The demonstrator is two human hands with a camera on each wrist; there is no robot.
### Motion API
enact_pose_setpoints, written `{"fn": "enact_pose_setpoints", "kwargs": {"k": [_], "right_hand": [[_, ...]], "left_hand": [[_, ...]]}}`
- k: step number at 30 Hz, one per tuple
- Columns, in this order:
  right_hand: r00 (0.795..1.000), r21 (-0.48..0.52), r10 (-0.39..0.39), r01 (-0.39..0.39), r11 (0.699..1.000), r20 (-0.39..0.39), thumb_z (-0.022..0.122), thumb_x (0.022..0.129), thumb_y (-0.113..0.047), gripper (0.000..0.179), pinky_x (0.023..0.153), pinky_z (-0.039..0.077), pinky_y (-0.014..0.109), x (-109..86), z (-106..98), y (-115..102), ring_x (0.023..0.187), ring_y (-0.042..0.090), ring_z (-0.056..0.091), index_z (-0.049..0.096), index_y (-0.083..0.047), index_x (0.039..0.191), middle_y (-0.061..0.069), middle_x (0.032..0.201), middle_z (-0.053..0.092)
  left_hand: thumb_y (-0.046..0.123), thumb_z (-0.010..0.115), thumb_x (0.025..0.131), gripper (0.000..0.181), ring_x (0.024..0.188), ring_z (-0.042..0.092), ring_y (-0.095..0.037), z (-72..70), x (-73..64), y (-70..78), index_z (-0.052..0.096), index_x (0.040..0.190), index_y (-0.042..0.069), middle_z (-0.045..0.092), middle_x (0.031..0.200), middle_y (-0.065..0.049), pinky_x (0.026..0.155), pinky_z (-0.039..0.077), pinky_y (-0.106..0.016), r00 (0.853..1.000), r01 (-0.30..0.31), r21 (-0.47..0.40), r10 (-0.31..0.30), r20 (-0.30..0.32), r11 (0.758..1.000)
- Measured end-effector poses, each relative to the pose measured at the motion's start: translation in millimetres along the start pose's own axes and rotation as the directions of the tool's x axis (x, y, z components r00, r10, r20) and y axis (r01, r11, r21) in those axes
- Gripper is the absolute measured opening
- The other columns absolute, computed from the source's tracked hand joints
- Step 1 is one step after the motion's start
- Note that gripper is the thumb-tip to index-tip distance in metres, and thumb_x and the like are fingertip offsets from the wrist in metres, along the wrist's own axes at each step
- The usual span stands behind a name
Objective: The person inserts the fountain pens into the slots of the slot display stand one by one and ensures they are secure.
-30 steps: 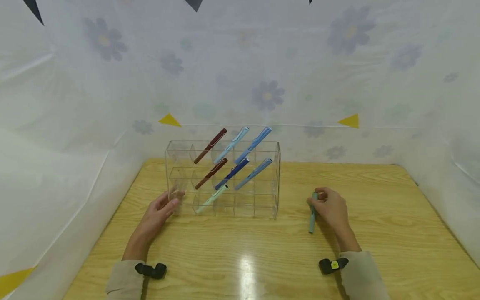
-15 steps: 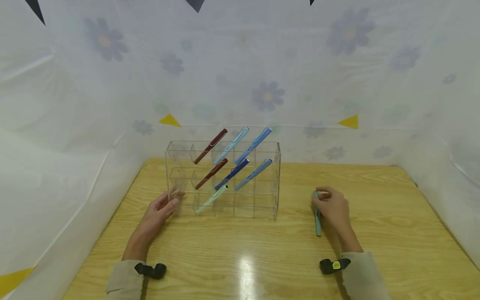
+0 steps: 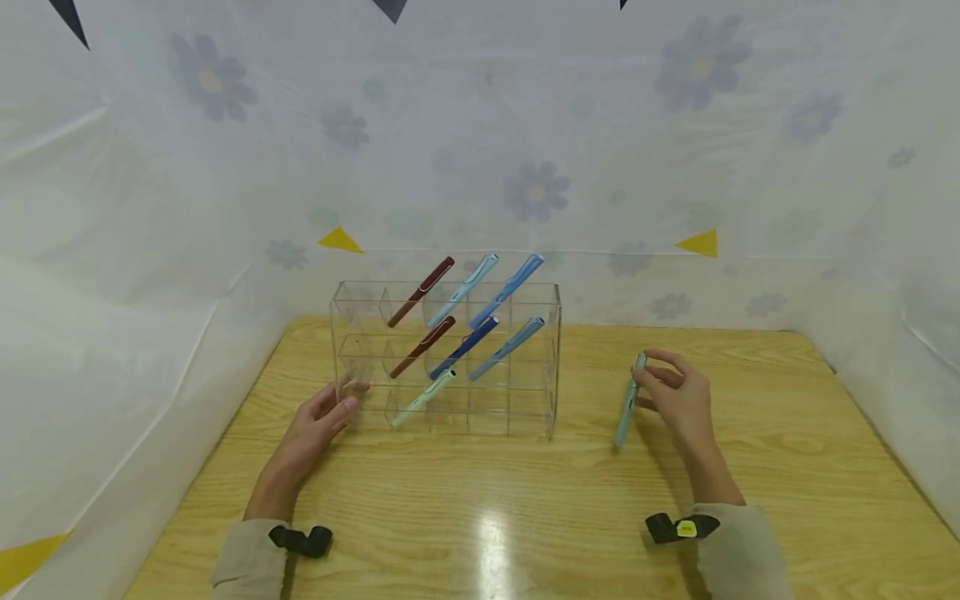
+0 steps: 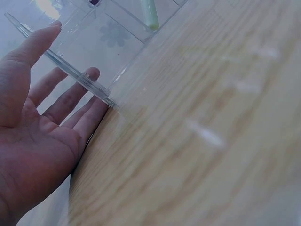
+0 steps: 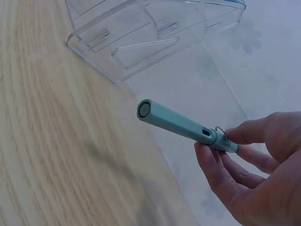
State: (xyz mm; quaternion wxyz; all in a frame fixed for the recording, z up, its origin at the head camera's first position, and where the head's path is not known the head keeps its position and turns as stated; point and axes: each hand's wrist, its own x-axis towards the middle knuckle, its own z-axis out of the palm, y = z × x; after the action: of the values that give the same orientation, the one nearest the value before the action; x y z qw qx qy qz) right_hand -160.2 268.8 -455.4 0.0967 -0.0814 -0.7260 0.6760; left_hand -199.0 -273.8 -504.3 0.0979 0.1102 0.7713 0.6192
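In the head view a clear acrylic pen rack point(image 3: 533, 401) with three tiers stands on the wooden table. My left hand point(image 3: 315, 425) rests at its left side panel, fingers extended and thumb by the front edge. My right hand point(image 3: 678, 400) pinches a teal capped pen point(image 3: 627, 414) near its clip end, to the right of the rack. The right wrist view shows the pen point(image 5: 176, 123) tilted, its flat free end towards the camera. A pale green pen point(image 3: 423, 400) lies slanted on the bottom tier. Maroon pens point(image 3: 422, 292) and blue pens point(image 3: 507, 291) lie on the upper tiers.
The wooden table point(image 3: 420, 508) reaches back to a flower-patterned sheet point(image 3: 600, 150), which also hangs at both sides. Yellow triangles point(image 3: 697, 242) mark the sheet. Each wrist bears a small black camera point(image 3: 302, 541).
My right hand has moved slightly up and right. The teal pen has swung in its fingers, its lower end now raised and pointing more to the left. My left hand has stayed at the rack.
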Motion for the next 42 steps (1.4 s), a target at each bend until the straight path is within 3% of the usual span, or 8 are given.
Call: {"fn": "enact_pose_setpoints", "kwargs": {"k": [4,10,18,28,36,42], "right_hand": [[0.999,0.114,-0.032,0.028,0.993,0.033,0.07,0.099,-0.01,0.039,0.072,0.061,0.035,-2.4,1,-9,0.092,0.011,0.073,0.061,-0.006,0.137,-0.004,0.105,0.076],[0.994,0.185,-0.09,0.076,0.98,0.067,0.071,0.098,-0.008,0.039,0.075,0.06,0.036,-7.9,7,-23,0.096,0.013,0.073,0.062,-0.005,0.136,0.002,0.111,0.073],[0.988,0.275,-0.152,0.14,0.951,0.024,0.071,0.096,-0.002,0.039,0.075,0.06,0.04,-13.8,21,-38,0.092,0.018,0.074,0.059,0.002,0.132,0.007,0.106,0.071],[0.966,0.3,-0.255,0.254,0.919,-0.037,0.072,0.093,0.004,0.037,0.076,0.06,0.042,-23.6,44,-53,0.089,0.022,0.074,0.058,0.013,0.127,0.014,0.103,0.07],[0.95,0.268,-0.308,0.308,0.913,-0.04,0.074,0.092,0.003,0.032,0.076,0.059,0.042,-26.3,63,-58,0.086,0.024,0.075,0.06,0.012,0.12,0.017,0.104,0.07],[0.932,0.264,-0.36,0.357,0.896,-0.04,0.075,0.091,0.005,0.03,0.075,0.06,0.041,-27.1,83,-64,0.085,0.025,0.076,0.06,0.013,0.117,0.018,0.103,0.07]], "left_hand": [[0.03,0.05,0.111,0.059,0.15,0.029,-0.033,0.1,-0.4,0.8,0.027,0.165,0.021,0.045,0.157,-0.013,0.114,0.028,-0.062,1.0,-0.008,-0.012,0.008,0.003,1.0],[0.03,0.05,0.111,0.059,0.151,0.027,-0.034,-0.4,-0.4,0.0,0.027,0.165,0.02,0.045,0.158,-0.013,0.114,0.026,-0.065,1.0,-0.011,-0.021,0.011,0.005,1.0],[0.03,0.051,0.11,0.061,0.15,0.028,-0.031,-0.4,-0.9,-0.9,0.027,0.165,0.018,0.045,0.158,-0.012,0.114,0.026,-0.065,1.0,-0.01,-0.029,0.011,0.007,1.0],[0.03,0.051,0.11,0.059,0.15,0.029,-0.031,-0.1,0.5,-1.8,0.029,0.164,0.024,0.046,0.157,-0.011,0.114,0.027,-0.064,1.0,0.0,-0.03,0.0,0.001,1.0],[0.031,0.052,0.11,0.06,0.149,0.028,-0.034,0.6,0.9,-0.5,0.032,0.163,0.012,0.045,0.158,-0.014,0.113,0.025,-0.066,1.0,0.017,-0.052,-0.017,-0.013,0.999],[0.03,0.052,0.11,0.06,0.149,0.028,-0.033,0.3,1.0,-0.8,0.03,0.163,0.012,0.045,0.157,-0.014,0.114,0.025,-0.064,1.0,0.01,-0.057,-0.01,-0.007,0.998]]}}
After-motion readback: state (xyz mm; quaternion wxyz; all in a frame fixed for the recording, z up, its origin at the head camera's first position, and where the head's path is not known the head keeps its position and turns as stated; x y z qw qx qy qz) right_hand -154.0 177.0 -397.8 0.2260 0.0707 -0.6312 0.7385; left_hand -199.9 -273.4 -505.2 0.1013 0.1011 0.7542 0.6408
